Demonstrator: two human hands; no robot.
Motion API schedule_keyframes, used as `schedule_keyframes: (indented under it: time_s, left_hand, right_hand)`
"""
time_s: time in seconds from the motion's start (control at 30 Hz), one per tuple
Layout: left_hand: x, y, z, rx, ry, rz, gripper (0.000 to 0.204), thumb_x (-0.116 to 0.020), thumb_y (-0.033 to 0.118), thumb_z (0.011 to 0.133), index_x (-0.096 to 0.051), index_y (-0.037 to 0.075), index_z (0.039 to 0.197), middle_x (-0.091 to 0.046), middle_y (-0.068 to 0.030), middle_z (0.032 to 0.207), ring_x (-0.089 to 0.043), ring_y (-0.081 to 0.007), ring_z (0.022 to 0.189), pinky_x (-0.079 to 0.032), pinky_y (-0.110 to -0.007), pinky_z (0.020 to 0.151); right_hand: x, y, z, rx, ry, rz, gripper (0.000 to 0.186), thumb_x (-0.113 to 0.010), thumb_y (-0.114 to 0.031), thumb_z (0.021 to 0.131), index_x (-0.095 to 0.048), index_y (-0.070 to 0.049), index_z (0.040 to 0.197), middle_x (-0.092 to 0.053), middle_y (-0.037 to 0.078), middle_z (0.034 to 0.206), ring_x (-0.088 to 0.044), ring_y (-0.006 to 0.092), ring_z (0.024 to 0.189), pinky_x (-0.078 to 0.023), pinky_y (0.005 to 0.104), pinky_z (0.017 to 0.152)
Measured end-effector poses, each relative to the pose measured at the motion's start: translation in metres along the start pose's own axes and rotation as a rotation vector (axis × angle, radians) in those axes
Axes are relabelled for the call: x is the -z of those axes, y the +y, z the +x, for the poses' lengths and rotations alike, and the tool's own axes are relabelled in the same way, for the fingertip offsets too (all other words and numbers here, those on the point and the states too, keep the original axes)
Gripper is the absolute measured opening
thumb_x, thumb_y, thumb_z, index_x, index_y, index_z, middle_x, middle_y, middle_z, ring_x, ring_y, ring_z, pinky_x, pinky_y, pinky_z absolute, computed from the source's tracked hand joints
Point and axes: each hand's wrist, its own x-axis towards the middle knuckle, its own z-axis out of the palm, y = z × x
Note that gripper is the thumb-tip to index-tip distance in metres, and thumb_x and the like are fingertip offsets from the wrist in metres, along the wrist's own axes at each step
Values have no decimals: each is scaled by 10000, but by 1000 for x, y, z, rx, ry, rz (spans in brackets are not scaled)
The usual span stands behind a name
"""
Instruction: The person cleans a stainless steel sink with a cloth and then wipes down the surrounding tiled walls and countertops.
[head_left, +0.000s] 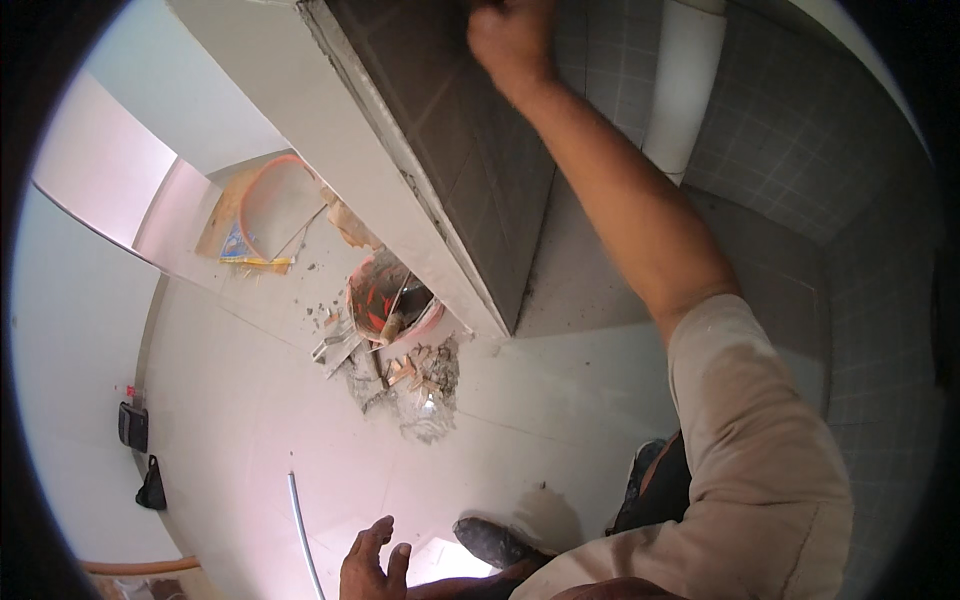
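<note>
Pale floor tiles (250, 380) stretch through a room under work, with white walls to the left and grey tiling to the right. Near the top, a dark tiled wall face (430, 110) runs along one side of a jutting partition, whose pale, rough-edged end (330, 150) faces the open floor. The person's right hand (512, 45) is raised beside that dark face, fingers curled in; the upper edge cuts it off, so I cannot tell whether it grips anything or touches the tiles. Its forearm leads down to a beige sleeve (755, 430). A thick white pipe (687, 90) stands behind the arm. At the partition's foot sits an orange-rimmed bucket (436, 318), stained inside, with a heap of broken rubble (405, 385) just beside it. Farther left lie a piece of cardboard (222, 215) and a blue-and-yellow packet (240, 250). Two black bags (133, 427) rest by the left wall. Low down, the left hand (375, 570) hangs open and empty, near a thin pale tube (302, 535) and a dark shoe (495, 542).
</note>
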Motion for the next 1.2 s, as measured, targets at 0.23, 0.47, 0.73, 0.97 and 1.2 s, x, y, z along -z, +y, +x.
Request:
schedule_keyframes:
  time_s: [0.23, 0.47, 0.73, 0.97, 1.2]
  left_hand:
    - [0, -5, 1, -1, 8, 25, 383, -593, 211, 1018, -611, -6, 1334, -674, -229, 1238, -643, -372, 1156, -496, -443, 1012]
    - [-4, 1, 21, -54, -13, 28, 388, -608, 203, 1009, -609, -1, 1338, -676, -233, 1235, -642, -376, 1157, -500, -444, 1007]
    - [-12, 0, 35, -108, -36, 21, 399, -666, 116, 950, -603, -17, 1321, -696, -255, 1178, -700, -348, 1100, -557, -417, 916]
    - [-11, -9, 37, -40, -47, 31, 405, -667, 117, 949, -608, -25, 1324, -696, -250, 1186, -695, -345, 1113, -558, -418, 912]
    - [-11, -4, 46, -69, -58, 73, 422, -666, 111, 941, -599, -29, 1333, -692, -247, 1191, -689, -358, 1115, -543, -421, 946]
  right_hand:
    - [-1, -47, -20, -23, 4, 47, 321, -550, 83, 871, -679, 58, 1164, -714, 206, 1116, -679, 328, 1058, -528, 365, 911]
    - [29, -74, -77, 283, -230, 49, 304, -613, -27, 955, -648, -45, 1257, -670, 103, 1157, -668, 242, 1038, -547, 352, 916]
    - [78, -19, -64, -705, 102, 434, 235, -620, -70, 1000, -658, -17, 1226, -650, 86, 1226, -637, 152, 1065, -533, 301, 871]
    - [32, -14, -51, -447, -81, 314, 446, -641, 31, 936, -552, -46, 1366, -677, 136, 1134, -669, 245, 1028, -520, 355, 860]
    - [65, 33, -240, -432, 6, -246, 258, -646, -49, 943, -633, -30, 1200, -694, 189, 1151, -674, 335, 1112, -525, 399, 919]
